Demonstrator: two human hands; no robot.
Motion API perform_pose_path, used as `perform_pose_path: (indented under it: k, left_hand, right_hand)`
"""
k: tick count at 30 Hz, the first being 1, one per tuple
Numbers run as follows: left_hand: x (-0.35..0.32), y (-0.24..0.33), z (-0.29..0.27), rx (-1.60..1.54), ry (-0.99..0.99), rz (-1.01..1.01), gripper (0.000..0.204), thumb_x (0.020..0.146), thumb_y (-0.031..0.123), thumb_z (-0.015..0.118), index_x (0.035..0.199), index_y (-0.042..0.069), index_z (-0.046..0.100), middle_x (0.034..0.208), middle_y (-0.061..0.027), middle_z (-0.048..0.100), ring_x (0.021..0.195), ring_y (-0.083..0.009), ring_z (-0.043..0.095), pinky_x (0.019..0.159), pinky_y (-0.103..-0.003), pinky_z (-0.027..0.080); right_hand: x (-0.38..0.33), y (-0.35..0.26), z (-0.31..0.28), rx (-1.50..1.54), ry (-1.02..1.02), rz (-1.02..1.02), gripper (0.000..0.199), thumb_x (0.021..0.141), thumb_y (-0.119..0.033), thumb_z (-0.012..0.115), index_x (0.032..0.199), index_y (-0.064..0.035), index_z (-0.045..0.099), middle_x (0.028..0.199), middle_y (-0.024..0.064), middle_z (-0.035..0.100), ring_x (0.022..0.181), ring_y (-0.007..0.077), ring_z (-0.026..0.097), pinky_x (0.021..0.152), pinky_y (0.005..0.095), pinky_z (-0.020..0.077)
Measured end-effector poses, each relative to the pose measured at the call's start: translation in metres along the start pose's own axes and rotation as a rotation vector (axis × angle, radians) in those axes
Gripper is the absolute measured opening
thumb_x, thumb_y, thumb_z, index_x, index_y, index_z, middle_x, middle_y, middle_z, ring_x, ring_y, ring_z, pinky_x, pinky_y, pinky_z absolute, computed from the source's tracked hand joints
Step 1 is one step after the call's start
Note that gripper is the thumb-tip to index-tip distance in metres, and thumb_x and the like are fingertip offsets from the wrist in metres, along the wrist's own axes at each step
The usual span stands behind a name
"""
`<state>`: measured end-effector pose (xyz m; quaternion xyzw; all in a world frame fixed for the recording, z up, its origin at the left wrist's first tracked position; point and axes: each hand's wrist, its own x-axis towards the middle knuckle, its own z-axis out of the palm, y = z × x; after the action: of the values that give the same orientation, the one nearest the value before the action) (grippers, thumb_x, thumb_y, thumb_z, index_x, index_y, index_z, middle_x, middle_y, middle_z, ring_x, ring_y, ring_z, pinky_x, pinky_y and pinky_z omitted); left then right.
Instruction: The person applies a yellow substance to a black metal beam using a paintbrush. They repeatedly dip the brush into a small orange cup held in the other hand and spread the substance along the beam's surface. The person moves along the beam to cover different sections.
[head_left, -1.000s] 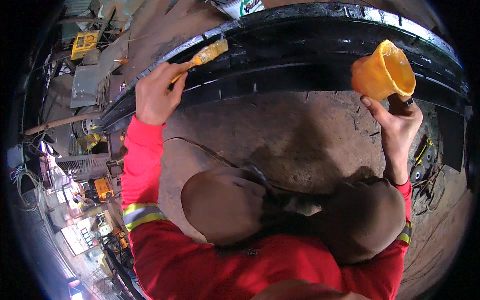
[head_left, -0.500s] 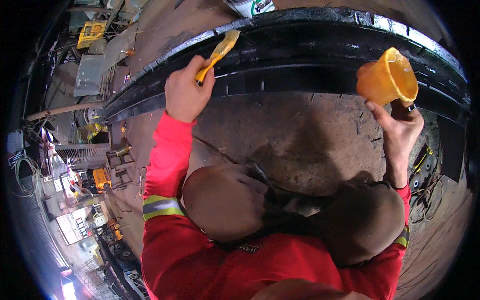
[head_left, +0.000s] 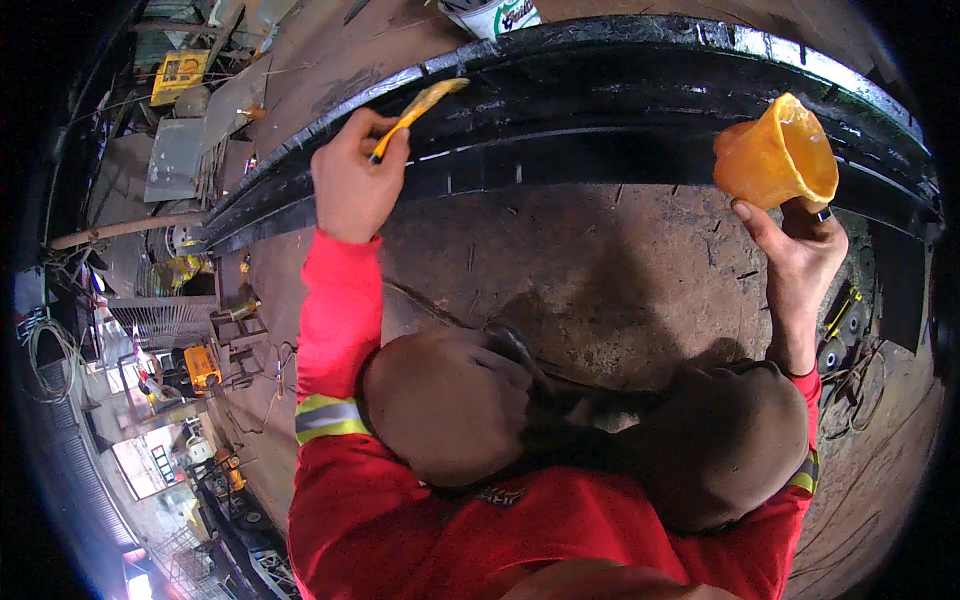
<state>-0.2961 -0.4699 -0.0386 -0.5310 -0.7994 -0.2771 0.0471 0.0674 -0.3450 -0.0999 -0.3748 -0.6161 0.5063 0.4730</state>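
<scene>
My left hand (head_left: 358, 178) grips a yellow-handled paintbrush (head_left: 418, 108), its bristle end pointing up and to the right over a long black beam (head_left: 590, 95). The bristles lie over the beam's far part; whether they touch it I cannot tell. At the right, my right hand (head_left: 797, 245) holds an orange-yellow cup (head_left: 775, 158) from below, thumb on its near side. The cup leans with its mouth toward the right, and a wet-looking coating shows on its inner wall. The beam's black surface is glossy in places and runs in a curve across the far side.
Beyond the beam stands a white bucket (head_left: 490, 16). Metal sheets (head_left: 174, 160), a yellow box (head_left: 180, 76) and an orange machine (head_left: 203, 370) lie to the left. At the right are a yellow-handled tool (head_left: 845, 310) and coiled cables (head_left: 855, 395) on the brown floor (head_left: 560, 270).
My left hand has moved a little left with the paintbrush, whose bristle end now sits slightly lower and more slanted. My right hand and the cup have stayed nearly in place.
</scene>
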Motion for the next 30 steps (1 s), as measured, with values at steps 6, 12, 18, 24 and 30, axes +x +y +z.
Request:
perform_pose_path:
  k: [6, 12, 18, 24, 30]
  left_hand:
    - [-0.007, -0.001, 0.008, 0.127, -0.110, 0.033, 0.016, 0.079, 0.015, 0.071, 0.087, 0.004, 0.064, 0.071, -0.0163, 0.065, 0.068, -0.0308, 0.068, 0.060, -0.035, 0.050]
    - [-0.013, 0.004, 0.015, -0.097, -0.007, 0.047, 0.014, 0.080, 0.014, 0.070, 0.085, 0.003, 0.063, 0.071, -0.0156, 0.067, 0.067, -0.0275, 0.069, 0.059, -0.032, 0.050]
    - [0.014, 0.025, 0.049, -0.119, -0.141, 0.071, 0.016, 0.079, 0.015, 0.071, 0.085, 0.001, 0.064, 0.075, -0.0141, 0.068, 0.063, -0.0223, 0.067, 0.060, -0.031, 0.050]
    - [0.009, 0.060, 0.031, -0.163, -0.050, 0.099, 0.015, 0.081, 0.012, 0.070, 0.088, 0.000, 0.064, 0.075, -0.0143, 0.068, 0.068, -0.0231, 0.070, 0.063, -0.030, 0.051]
    - [0.012, 0.079, 0.040, -0.149, -0.148, 0.106, 0.015, 0.081, 0.012, 0.069, 0.085, 0.000, 0.062, 0.075, -0.0148, 0.068, 0.069, -0.0230, 0.070, 0.062, -0.031, 0.050]
  right_hand:
    - [0.002, -0.001, 0.004, 0.041, -0.019, 0.010, 0.049, 0.069, 0.003, 0.082, 0.114, 0.0077, 0.062, 0.109, 0.0126, 0.067, 0.102, 0.0178, 0.063, 0.097, 0.0320, 0.0447]
    - [-0.002, 0.001, -0.004, -0.011, 0.017, -0.026, 0.044, 0.072, 0.005, 0.079, 0.113, 0.0086, 0.062, 0.114, 0.0117, 0.065, 0.106, 0.0165, 0.061, 0.098, 0.0310, 0.0431]
    - [-0.004, 0.008, -0.019, -0.040, 0.080, 0.040, 0.046, 0.073, 0.001, 0.080, 0.115, 0.0085, 0.061, 0.111, 0.0114, 0.067, 0.103, 0.0162, 0.062, 0.095, 0.0296, 0.0442]
    - [-0.011, 0.009, -0.039, -0.039, 0.240, 0.026, 0.042, 0.070, -0.007, 0.084, 0.107, 0.0058, 0.067, 0.094, 0.0063, 0.070, 0.084, 0.0116, 0.062, 0.083, 0.0257, 0.0461]
    - [-0.023, 0.022, -0.072, -0.184, 0.274, -0.002, 0.039, 0.070, -0.011, 0.085, 0.101, 0.0057, 0.068, 0.090, 0.0051, 0.069, 0.079, 0.0096, 0.060, 0.078, 0.0245, 0.0457]
